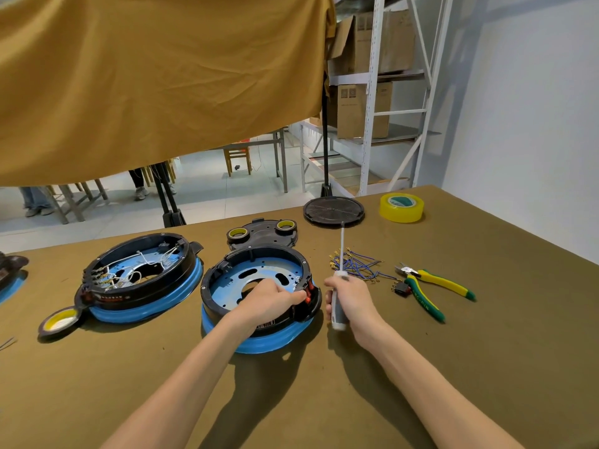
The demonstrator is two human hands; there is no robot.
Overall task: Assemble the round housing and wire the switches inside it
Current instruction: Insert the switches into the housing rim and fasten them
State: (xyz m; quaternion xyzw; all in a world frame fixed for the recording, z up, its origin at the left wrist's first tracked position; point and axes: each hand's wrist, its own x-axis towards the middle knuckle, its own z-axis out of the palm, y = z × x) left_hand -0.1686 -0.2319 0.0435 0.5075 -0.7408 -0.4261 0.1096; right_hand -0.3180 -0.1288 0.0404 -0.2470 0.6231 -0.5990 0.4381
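A round black housing with a blue base (259,286) sits in the middle of the table, its blue inner plate bare of wires. My left hand (270,301) reaches inside it and pinches a red switch (309,291) at its right rim. My right hand (348,301), just right of the housing, grips a screwdriver (339,270) by its handle, shaft pointing away from me. A bundle of blue wires with yellow terminals (356,264) lies behind that hand. A loose black switch (401,289) lies to the right.
A second housing (142,277), wired with white leads, stands to the left, a tape roll (60,322) before it. A black cover plate with two tape rolls (262,233), a round black disc (334,210), yellow tape (402,207) and green-yellow pliers (431,288) lie around.
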